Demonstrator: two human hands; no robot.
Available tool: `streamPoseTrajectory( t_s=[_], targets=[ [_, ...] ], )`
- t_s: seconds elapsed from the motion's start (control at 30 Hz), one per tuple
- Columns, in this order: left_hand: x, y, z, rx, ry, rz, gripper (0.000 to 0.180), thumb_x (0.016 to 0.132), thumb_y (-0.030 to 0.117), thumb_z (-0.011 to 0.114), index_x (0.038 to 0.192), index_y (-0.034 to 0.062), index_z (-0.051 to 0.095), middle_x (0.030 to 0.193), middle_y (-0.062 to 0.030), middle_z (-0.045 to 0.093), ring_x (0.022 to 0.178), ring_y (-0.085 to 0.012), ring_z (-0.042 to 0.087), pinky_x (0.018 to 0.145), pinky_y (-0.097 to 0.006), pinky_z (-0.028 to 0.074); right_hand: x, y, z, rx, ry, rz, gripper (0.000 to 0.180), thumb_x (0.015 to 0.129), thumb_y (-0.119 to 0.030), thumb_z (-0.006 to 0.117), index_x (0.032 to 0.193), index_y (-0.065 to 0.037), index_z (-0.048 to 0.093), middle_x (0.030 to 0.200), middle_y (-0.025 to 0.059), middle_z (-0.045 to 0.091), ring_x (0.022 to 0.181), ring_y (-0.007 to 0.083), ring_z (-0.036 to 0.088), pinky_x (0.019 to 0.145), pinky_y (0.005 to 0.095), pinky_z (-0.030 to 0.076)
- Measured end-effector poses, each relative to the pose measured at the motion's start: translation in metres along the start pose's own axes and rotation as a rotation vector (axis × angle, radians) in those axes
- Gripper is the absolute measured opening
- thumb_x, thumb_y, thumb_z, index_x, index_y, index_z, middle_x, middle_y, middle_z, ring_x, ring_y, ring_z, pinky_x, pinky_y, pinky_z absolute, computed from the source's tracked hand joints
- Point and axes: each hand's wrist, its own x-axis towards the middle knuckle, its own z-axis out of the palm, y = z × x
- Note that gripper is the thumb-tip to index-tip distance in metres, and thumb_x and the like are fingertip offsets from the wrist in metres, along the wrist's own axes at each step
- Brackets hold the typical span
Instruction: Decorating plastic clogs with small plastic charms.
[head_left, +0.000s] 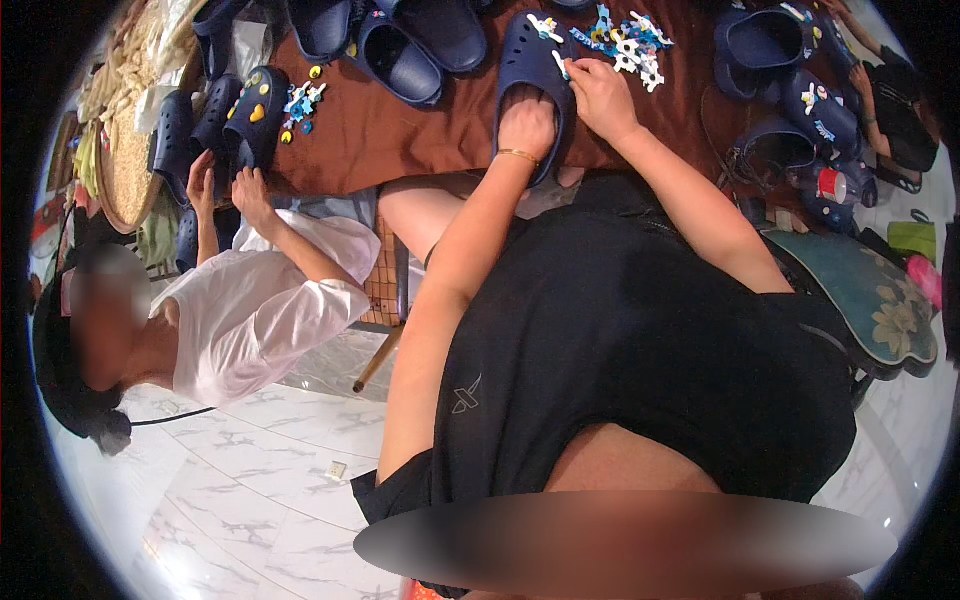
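A navy clog [515, 55] with round holes lies on the brown cloth in front of me, its toe pointing away. My left hand [527, 125] reaches into its foot opening; the fingers are hidden inside. At the clog's right edge, my right hand [603, 98] pinches a small white shoe charm [560, 66] against the upper. Another white charm [543, 27] sits nearer the toe. Just beyond my right hand is a loose pile of white, blue and yellow charms [632, 45].
The brown cloth [390, 135] covers the table. Navy clogs [400, 62] stand at the back, more decorated clogs [820, 105] at the right. On the left a co-worker in a white shirt [265, 310] handles a clog with yellow charms [255, 115], beside a small charm pile [302, 105].
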Motion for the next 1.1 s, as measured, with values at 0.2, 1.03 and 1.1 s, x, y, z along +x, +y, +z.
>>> streamPoseTrajectory(
  t_s=[0.2, 1.03, 1.1],
  targets=[
    [0.002, 0.004, -0.004, 0.001, -0.036, 0.002, 0.015, 0.073, 0.013, 0.042, 0.067, 0.0041, 0.052, 0.069, -0.0144, 0.054, 0.066, -0.0303, 0.055, 0.060, -0.040, 0.045, -0.008, -0.004, 0.000, -0.152, -0.081, -0.015, 0.041, 0.069, -0.003, 0.048, 0.109, -0.009, 0.052, 0.115, 0.0115, 0.045, 0.105, 0.0288, 0.041, 0.082, 0.0406, 0.037],
    [-0.002, -0.001, 0.002, 0.040, 0.017, 0.007, 0.015, 0.074, 0.014, 0.041, 0.070, 0.0056, 0.053, 0.071, -0.0137, 0.055, 0.068, -0.0298, 0.055, 0.062, -0.039, 0.045, 0.016, 0.085, -0.024, -0.438, 0.077, 0.233, 0.018, 0.071, -0.017, 0.058, 0.089, -0.014, 0.061, 0.098, 0.0065, 0.056, 0.092, 0.0260, 0.050, 0.076, 0.0406, 0.040],
    [-0.001, -0.001, 0.003, 0.045, 0.012, 0.004, 0.015, 0.073, 0.014, 0.041, 0.070, 0.0055, 0.053, 0.070, -0.0137, 0.054, 0.067, -0.0298, 0.055, 0.062, -0.039, 0.045, 0.026, 0.082, -0.024, -0.300, 0.105, 0.229, 0.017, 0.070, -0.017, 0.059, 0.087, -0.013, 0.060, 0.090, 0.0077, 0.057, 0.085, 0.0264, 0.053, 0.072, 0.0389, 0.042]
  ],
)
